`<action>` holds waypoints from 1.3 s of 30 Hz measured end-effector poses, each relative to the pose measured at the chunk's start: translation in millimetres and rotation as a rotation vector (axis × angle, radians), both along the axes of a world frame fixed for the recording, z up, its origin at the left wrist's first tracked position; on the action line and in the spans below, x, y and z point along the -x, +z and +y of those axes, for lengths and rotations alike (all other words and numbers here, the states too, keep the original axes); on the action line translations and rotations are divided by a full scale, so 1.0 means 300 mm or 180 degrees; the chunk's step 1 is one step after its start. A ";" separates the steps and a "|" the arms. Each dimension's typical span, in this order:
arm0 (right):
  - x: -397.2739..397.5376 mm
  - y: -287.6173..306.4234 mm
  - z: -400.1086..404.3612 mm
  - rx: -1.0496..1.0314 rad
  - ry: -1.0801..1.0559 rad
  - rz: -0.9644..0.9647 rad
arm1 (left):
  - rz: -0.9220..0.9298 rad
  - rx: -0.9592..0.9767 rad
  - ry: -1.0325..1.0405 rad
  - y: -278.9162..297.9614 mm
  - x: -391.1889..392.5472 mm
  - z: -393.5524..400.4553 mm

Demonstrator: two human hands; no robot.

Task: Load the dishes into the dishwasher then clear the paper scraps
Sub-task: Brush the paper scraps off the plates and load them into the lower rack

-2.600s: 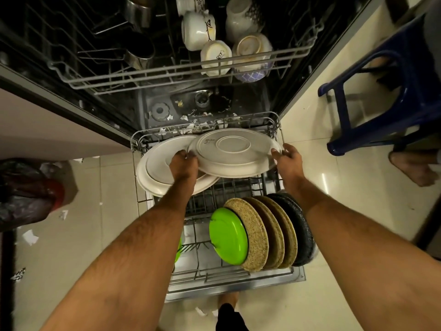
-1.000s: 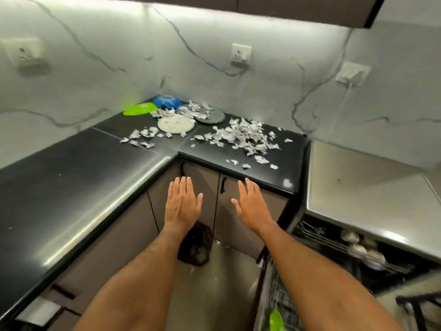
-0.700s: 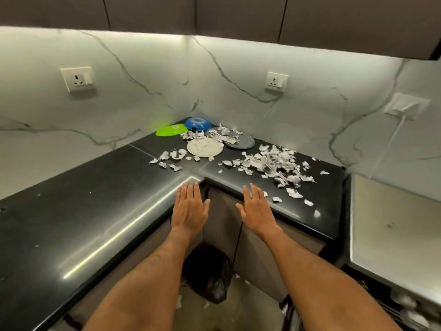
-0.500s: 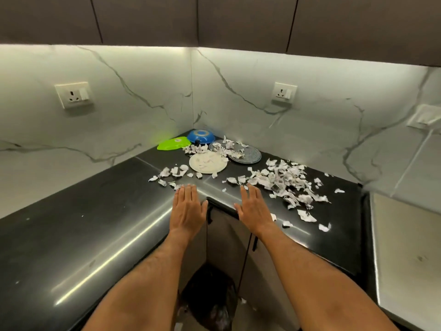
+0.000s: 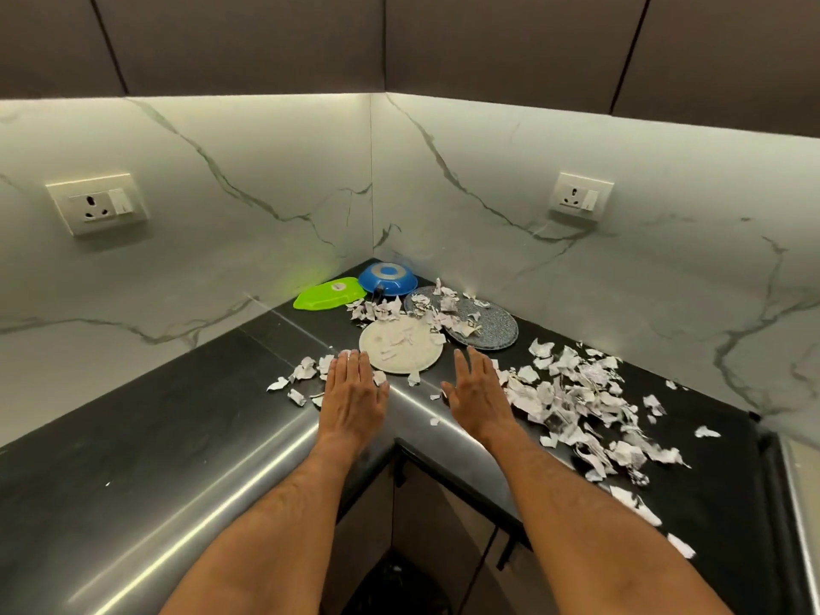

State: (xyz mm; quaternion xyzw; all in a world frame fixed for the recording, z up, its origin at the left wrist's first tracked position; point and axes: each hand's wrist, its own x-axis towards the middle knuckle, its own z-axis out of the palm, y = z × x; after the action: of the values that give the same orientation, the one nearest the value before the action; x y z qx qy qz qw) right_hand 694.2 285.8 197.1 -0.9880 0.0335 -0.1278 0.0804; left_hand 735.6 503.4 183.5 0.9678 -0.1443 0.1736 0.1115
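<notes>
Now both grips flat, empty: left hand (image 5: 353,394), right hand (image 5: 478,391), four dishes (image 5: 401,348).

paper scraps (image 5: 572,401): partly cover grey plate (image 5: 488,326) | forearms: cut off at bottom edge

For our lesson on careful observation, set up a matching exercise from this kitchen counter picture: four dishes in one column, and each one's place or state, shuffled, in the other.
Things
1. round cream plate
2. grey speckled round plate
3. blue round pan
4. lime green flat plastic dish

Places or states
A. deepest in the corner, bottom up
B. nearest the hands, a few paper scraps on it
C. by the left wall, free of scraps
D. right of the cream plate, scraps heaped on its left part

Pairs: 1-B, 2-D, 3-A, 4-C
</notes>
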 end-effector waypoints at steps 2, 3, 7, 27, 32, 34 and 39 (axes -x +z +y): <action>-0.074 -0.020 0.008 -0.0026 -0.0063 0.0099 | 0.0112 -0.0009 -0.0014 -0.024 -0.096 0.001; -0.115 -0.025 0.014 -0.0035 -0.0083 0.0137 | 0.0147 -0.0010 -0.0023 -0.033 -0.151 0.004; -0.268 -0.053 0.012 -0.0116 -0.0244 0.0173 | 0.0242 -0.0056 -0.0046 -0.075 -0.356 0.014; -0.757 -0.218 0.029 -0.0892 -0.1131 0.1372 | 0.1205 0.0426 -0.0130 -0.243 -0.880 -0.006; -0.836 -0.253 0.011 -0.1090 -0.1192 0.1488 | 0.1718 0.0571 0.0016 -0.268 -0.954 -0.043; -0.857 -0.267 0.003 -0.1149 -0.1237 0.1493 | 0.1889 0.0619 0.0029 -0.274 -0.976 -0.056; -0.889 -0.293 -0.010 -0.1409 -0.1401 0.1362 | 0.2003 0.0965 0.0286 -0.270 -1.024 -0.089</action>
State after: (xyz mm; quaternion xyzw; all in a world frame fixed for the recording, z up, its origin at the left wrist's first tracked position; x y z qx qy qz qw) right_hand 960.8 282.8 109.2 -0.9202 0.2879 0.0775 0.2537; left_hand 1042.9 476.6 102.4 0.9517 -0.0327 -0.1089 0.2851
